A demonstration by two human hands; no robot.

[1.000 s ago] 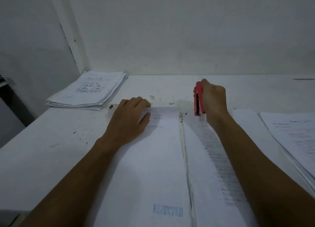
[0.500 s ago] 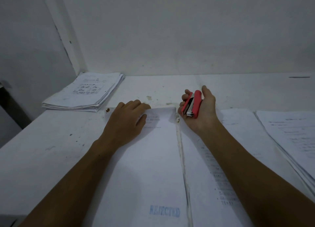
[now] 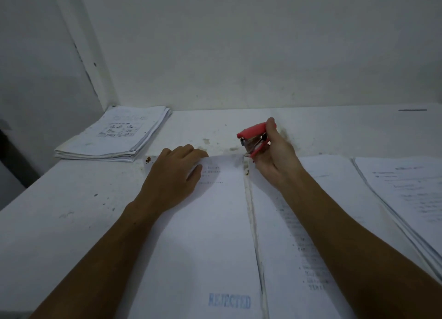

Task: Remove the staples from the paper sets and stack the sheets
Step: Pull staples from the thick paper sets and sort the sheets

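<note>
- White walls meet in a corner behind a white table (image 3: 71, 211), whose top is speckled with small dark and brownish marks.
- At the back left, near the corner, sits a thick stack of printed sheets (image 3: 114, 134), edges slightly fanned.
- In front of the person lies an opened paper set (image 3: 215, 235), its two pages parted by a seam that runs from the near edge up to the far edge.
- The near part of the left page carries a blue stamp reading "REJECTED" (image 3: 229, 301).
- The left hand (image 3: 175, 175) lies flat, palm down, on the far end of the left page, fingers close together and curled over the top edge, gripping nothing.
- The right hand (image 3: 277, 156) is closed around a red stapler (image 3: 254, 136), thumb on its top and fingers underneath.
- The stapler's mouth gapes, silvery metal showing inside, and its lower tip touches the paper at the far end of the seam.
- Small brownish specks lie along the seam just below that tip; whether they are staples I cannot tell.
- Another pile of printed papers (image 3: 406, 199) rests to the right of the right forearm, overlapping toward the table's right side.
</note>
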